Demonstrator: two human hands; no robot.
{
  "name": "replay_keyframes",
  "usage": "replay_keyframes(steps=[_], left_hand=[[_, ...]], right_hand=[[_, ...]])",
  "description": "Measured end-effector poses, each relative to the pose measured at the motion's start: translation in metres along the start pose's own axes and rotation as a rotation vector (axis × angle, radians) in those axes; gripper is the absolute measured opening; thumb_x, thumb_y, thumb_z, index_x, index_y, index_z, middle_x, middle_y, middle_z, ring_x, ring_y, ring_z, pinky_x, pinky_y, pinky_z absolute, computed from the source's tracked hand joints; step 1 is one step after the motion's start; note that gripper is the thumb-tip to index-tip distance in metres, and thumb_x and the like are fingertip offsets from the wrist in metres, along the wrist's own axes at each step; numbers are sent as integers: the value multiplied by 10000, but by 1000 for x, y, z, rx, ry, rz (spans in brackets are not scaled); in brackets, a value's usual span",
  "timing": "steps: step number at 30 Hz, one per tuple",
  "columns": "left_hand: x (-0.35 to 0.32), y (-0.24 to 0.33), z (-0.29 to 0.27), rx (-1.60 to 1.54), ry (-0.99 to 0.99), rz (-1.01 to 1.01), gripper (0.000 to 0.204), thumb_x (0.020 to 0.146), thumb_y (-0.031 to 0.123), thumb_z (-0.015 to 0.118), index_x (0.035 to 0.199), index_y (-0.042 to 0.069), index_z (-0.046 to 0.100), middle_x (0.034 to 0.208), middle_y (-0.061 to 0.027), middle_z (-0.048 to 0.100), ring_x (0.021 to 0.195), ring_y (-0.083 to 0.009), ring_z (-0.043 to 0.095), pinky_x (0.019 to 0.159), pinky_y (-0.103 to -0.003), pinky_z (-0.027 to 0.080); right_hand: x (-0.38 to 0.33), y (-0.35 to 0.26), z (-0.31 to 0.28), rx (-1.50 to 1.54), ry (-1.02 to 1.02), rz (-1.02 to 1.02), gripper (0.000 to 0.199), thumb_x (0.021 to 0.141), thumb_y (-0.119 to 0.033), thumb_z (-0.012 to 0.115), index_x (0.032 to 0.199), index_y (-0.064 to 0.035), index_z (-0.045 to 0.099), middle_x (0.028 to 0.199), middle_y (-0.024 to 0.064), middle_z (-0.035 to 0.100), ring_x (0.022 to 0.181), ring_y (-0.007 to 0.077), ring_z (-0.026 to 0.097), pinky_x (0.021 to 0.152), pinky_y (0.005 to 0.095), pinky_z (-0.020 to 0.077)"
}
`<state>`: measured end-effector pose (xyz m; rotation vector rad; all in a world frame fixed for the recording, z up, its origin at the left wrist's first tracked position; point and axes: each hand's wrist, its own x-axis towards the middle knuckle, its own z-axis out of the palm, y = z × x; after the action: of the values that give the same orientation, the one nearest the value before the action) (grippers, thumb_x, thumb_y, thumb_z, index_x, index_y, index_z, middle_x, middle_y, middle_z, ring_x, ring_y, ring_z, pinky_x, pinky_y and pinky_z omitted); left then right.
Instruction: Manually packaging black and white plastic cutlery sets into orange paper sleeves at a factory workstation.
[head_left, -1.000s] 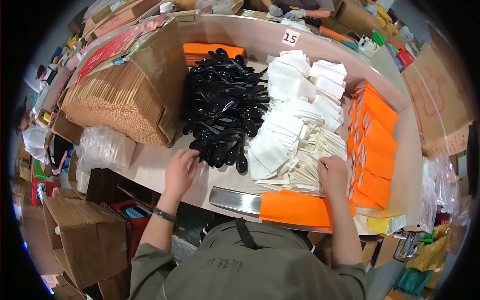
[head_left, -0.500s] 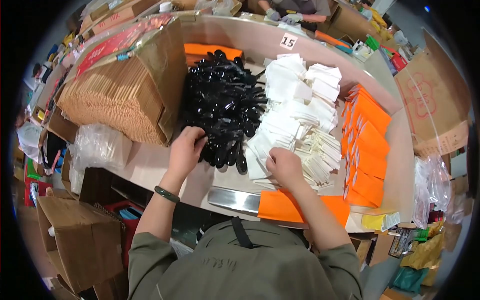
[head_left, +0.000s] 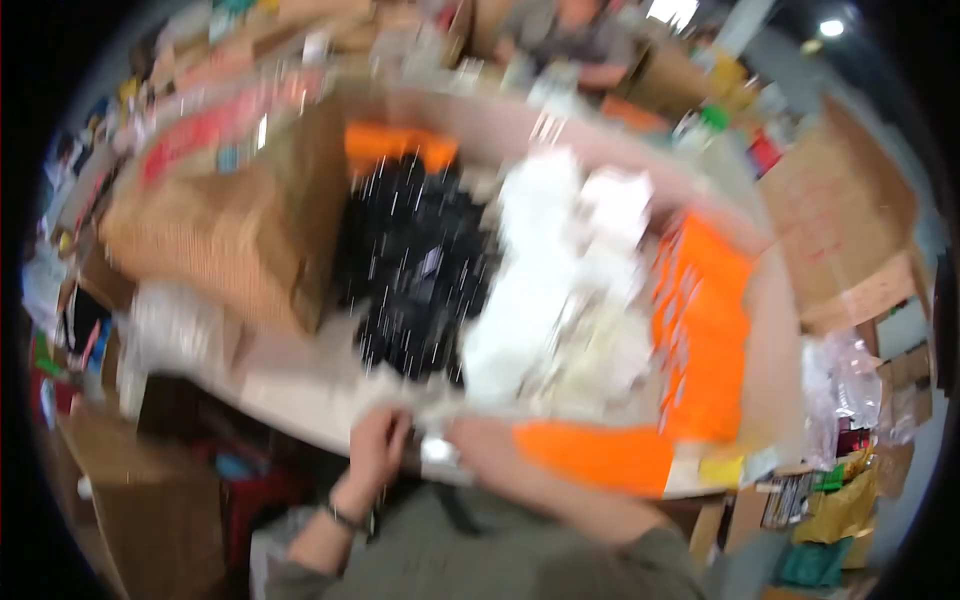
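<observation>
The picture is smeared by motion. My left hand (head_left: 378, 448) is at the table's near edge, its fingers bent together; what they hold is too blurred to make out. My right forearm crosses leftward, bringing my right hand (head_left: 462, 434) close beside the left; its fingers are lost in the blur. A pale smear (head_left: 405, 386), perhaps paper, lies just beyond both hands. Farther in is a heap of black plastic spoons (head_left: 415, 270). Right of them are stacks of white paper packets (head_left: 535, 270). Orange printed sleeves (head_left: 705, 330) stand in a row at the right.
A big open carton (head_left: 215, 240) packed with tan sticks or sheets stands at the left, clear plastic bags (head_left: 175, 325) beside it. More orange sheets (head_left: 600, 455) lie along the near edge. A raised rim (head_left: 690, 165) borders the table; another person (head_left: 570, 45) is beyond it.
My left hand has left the black spoons and moved down to the near edge. My right hand has left the white packets and swung left to meet it. The whole view has shifted.
</observation>
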<state>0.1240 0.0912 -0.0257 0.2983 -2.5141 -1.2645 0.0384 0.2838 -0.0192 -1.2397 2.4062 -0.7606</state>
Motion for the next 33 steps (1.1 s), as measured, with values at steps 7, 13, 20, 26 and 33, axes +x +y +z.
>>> replay_keyframes(steps=[7,13,20,26,33], left_hand=[[-17,-34,27,60,91,259,170,778,33,652,945,62,644,801,-143,625,745,-357,614,656,-442,484],[5,-36,41,80,76,374,173,746,66,711,909,61,653,846,-120,670,800,-339,651,687,-424,520],[2,-32,40,194,110,395,170,771,58,695,930,79,638,840,-106,642,803,-333,600,735,-438,444],[-17,-32,36,197,111,368,178,773,54,679,943,74,630,826,-119,625,770,-344,585,710,-445,442],[-4,-34,41,141,50,245,67,853,90,653,905,57,627,811,-165,616,760,-379,598,669,-451,483]], right_hand=[[-14,10,31,-108,57,-143,156,878,-110,541,1021,-48,543,928,159,573,911,372,603,733,459,510],[-8,18,16,-194,222,-305,169,839,-101,557,991,-27,544,875,132,569,867,306,615,703,400,510],[-10,18,6,-267,321,-336,111,785,-104,576,877,-46,556,861,98,569,826,262,607,697,364,500],[-17,21,27,-230,352,-374,69,786,-126,582,809,-62,567,810,93,559,804,270,614,688,376,504],[-17,19,19,-72,256,-24,151,791,-214,655,834,-76,612,838,145,609,841,346,610,738,474,499]])
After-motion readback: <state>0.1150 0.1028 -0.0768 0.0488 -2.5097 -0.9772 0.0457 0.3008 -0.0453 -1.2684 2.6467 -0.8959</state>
